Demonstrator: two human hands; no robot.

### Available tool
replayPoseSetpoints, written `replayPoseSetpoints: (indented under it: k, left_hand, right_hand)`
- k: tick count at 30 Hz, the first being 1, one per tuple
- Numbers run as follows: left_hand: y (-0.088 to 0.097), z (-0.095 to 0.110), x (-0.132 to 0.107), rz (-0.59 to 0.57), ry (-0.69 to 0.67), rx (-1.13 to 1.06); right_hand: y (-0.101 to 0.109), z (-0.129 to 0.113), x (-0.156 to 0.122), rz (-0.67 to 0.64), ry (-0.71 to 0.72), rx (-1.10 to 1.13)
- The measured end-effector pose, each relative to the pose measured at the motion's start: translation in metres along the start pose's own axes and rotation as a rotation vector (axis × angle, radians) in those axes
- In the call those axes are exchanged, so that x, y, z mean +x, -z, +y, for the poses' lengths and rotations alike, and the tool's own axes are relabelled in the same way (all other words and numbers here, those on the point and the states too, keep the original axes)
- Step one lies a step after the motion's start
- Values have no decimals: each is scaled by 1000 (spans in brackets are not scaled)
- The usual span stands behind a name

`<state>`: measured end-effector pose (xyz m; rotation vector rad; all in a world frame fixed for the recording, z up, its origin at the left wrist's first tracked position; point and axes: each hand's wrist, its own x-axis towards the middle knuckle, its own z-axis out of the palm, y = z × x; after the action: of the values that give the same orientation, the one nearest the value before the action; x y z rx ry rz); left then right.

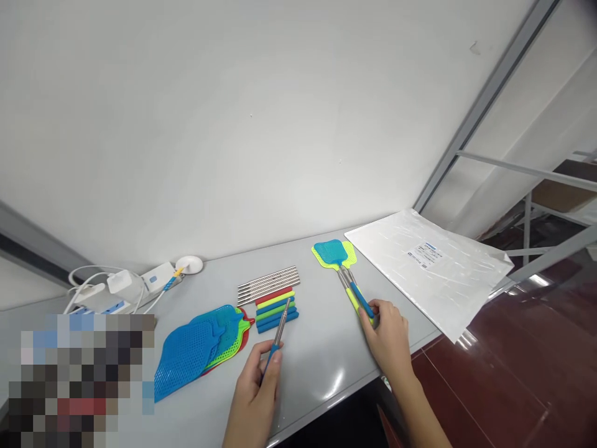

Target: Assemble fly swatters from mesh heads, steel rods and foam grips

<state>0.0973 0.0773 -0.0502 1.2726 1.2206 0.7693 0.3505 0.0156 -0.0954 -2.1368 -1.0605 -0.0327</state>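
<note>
My left hand (256,389) is closed round a blue handle (271,356) with a thin metal rod (282,322) standing out of its upper end; no swatter head is on that rod. At the right, my right hand (388,336) grips the handle end of a blue fly swatter (332,251), which lies on top of yellow-green fly swatters (321,256). Between my hands and the wall are several loose handles (276,309) in red, yellow, green and blue. Behind them lies a row of metal rods (269,285). Loose swatter heads (191,348), mostly blue with green and red beneath, overlap on the left.
A white plastic package (420,274) with a label overhangs the table's right edge. Chargers and a power strip (158,280) with white cables sit at the back left, near a round white device (189,264). The wall rises behind the grey table (317,367). A blurred patch covers the lower left.
</note>
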Motion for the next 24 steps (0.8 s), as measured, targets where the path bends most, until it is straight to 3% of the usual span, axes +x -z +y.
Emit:
replayPoseSetpoints:
  k: [19,22,24]
  left_hand:
    - [2,-11,-5,41,26,21]
    - [-3,-9,-4,5,-26,114]
    - [-14,-3,0,-83,-128,207]
  right_hand:
    - [-8,-3,7,-59,-45,-113]
    - [-9,-4,10,-63,-40,-140]
    - [-11,-4,10,-79,0,-189]
